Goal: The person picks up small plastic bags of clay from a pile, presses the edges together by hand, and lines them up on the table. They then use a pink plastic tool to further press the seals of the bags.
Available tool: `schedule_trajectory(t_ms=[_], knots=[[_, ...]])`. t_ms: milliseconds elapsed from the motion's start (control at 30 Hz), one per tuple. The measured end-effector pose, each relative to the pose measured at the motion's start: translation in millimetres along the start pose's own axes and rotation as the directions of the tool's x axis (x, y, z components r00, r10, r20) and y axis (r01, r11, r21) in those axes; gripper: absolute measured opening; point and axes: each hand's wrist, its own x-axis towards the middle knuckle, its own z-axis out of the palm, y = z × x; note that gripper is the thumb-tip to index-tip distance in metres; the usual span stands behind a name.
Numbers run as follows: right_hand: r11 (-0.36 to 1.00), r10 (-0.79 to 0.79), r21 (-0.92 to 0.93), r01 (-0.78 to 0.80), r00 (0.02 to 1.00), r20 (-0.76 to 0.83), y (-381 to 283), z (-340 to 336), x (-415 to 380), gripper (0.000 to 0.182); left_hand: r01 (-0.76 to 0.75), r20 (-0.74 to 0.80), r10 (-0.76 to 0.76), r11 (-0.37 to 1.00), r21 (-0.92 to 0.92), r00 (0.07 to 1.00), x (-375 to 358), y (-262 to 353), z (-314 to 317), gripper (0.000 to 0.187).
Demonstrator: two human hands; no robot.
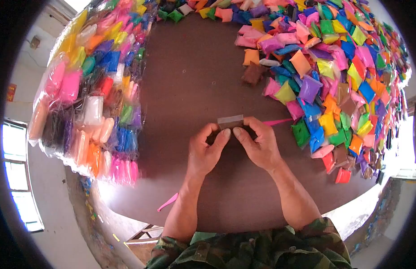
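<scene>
Above the middle of the dark table, my left hand and my right hand meet at a small clear plastic packet. Both thumbs press against its near side, with the fingers curled behind it. The packet's pale, flat top edge points away from me. Its lower part looks dark, and my thumbs and fingers hide most of it. Just beyond my right hand lies a thin pink plastic tool. Another pink tool rests beside my left forearm, which partly covers it.
On the left is a tall heap of larger clear bags with coloured contents. A big pile of small coloured packets spreads along the right and far side. The brown tabletop shows between them, its curved front edge close to my body.
</scene>
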Motion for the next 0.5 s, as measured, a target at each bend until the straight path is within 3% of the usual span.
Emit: schedule_trajectory(t_ms=[167,367,500], knots=[[1.0,0.004,-0.027,-0.003,1.0,0.025,-4,0,1,0.016,-0.051,-0.007,0.051,0.999,-0.011,0.999,0,-7,-3,0.02],[0.994,0.066,0.09,-0.066,0.998,-0.007,-7,-1,1,0.016,0.04,0.056,-0.04,0.999,0.003,0.998,-1,9,-1,0.015],[0.997,0.07,0.01,-0.071,0.996,0.05,0,-2,0,0.018,0.02,0.094,-0.017,0.999,-0.031,0.995,0,-2,-6,0.014]])
